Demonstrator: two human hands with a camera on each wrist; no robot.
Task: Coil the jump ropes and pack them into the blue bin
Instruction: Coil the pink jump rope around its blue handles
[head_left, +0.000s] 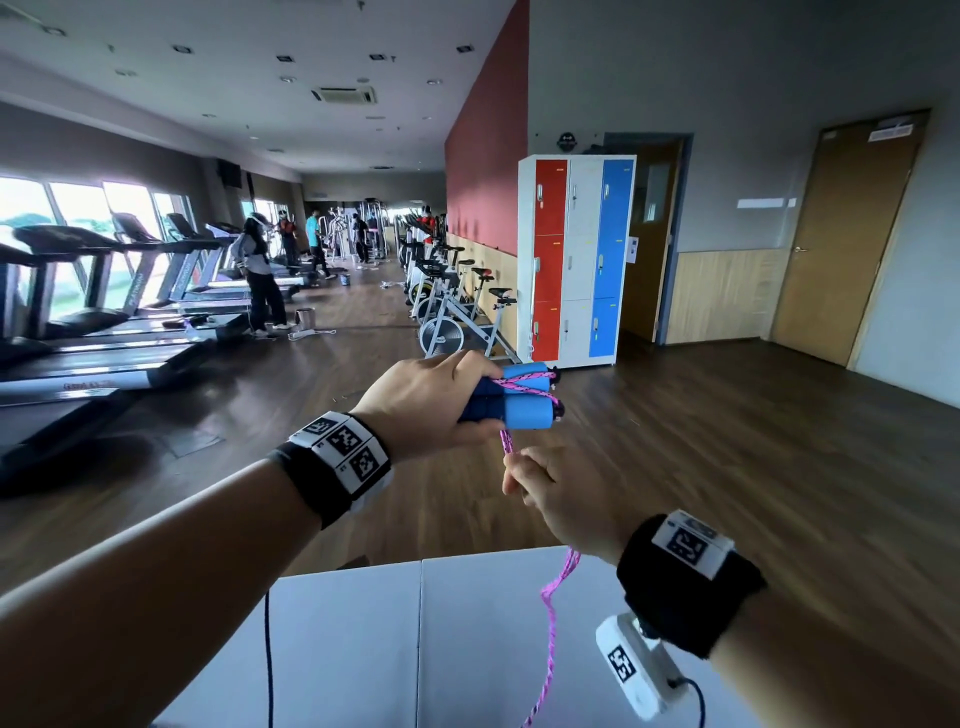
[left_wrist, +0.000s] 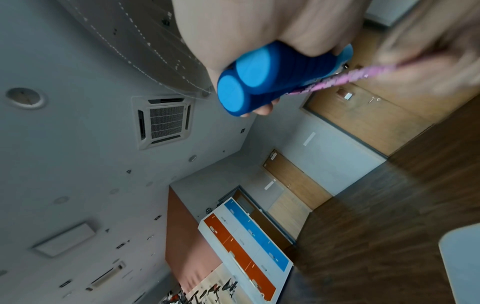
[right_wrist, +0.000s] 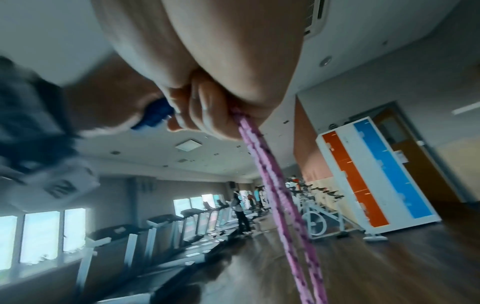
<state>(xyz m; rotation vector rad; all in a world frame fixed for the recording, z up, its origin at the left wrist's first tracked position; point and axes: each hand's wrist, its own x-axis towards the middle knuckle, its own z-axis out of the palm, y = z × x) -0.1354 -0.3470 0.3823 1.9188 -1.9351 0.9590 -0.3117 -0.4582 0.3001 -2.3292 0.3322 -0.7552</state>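
Left grip (head_left: 436, 402) holds both blue handles (head_left: 519, 397) raised above the desk (head_left: 363, 649); right grip (head_left: 558, 493) pinches the doubled pink rope (head_left: 550, 613). Risk: slack pinch loosens the wraps. Bin unseen.

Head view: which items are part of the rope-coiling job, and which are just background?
Job:
- blue handles, both gripped together in the left hand
- pink rope, pinched by the right hand, hanging over the white table
- blue bin: not in view

Background:
- lockers
- exercise bikes
- treadmills
- wooden door
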